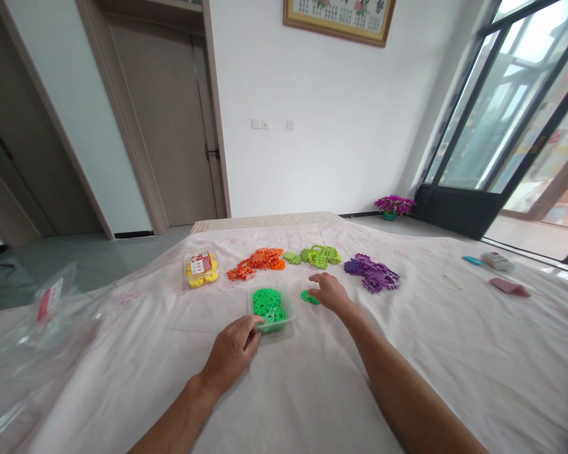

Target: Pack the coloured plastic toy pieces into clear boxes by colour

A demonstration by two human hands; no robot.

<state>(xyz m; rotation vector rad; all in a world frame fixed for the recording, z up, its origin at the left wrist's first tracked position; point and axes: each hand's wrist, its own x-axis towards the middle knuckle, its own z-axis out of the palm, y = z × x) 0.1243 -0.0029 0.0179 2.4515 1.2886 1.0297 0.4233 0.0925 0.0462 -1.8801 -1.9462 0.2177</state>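
A clear plastic box (288,313) filled with dark green puzzle pieces (267,305) sits on the white cloth. My left hand (230,353) grips its near left corner with curled fingers. My right hand (330,291) lies just right of the box, fingers bent down onto a few loose dark green pieces (308,297). Beyond them lie piles of orange pieces (258,261), light green pieces (318,256) and purple pieces (373,272).
A lidded clear box of yellow pieces (201,268) stands at the left of the piles. A crumpled clear plastic bag (33,340) lies at the far left. Small items (497,261) and a dark red object (508,287) lie at the right. The white cloth (454,353) covers the surface.
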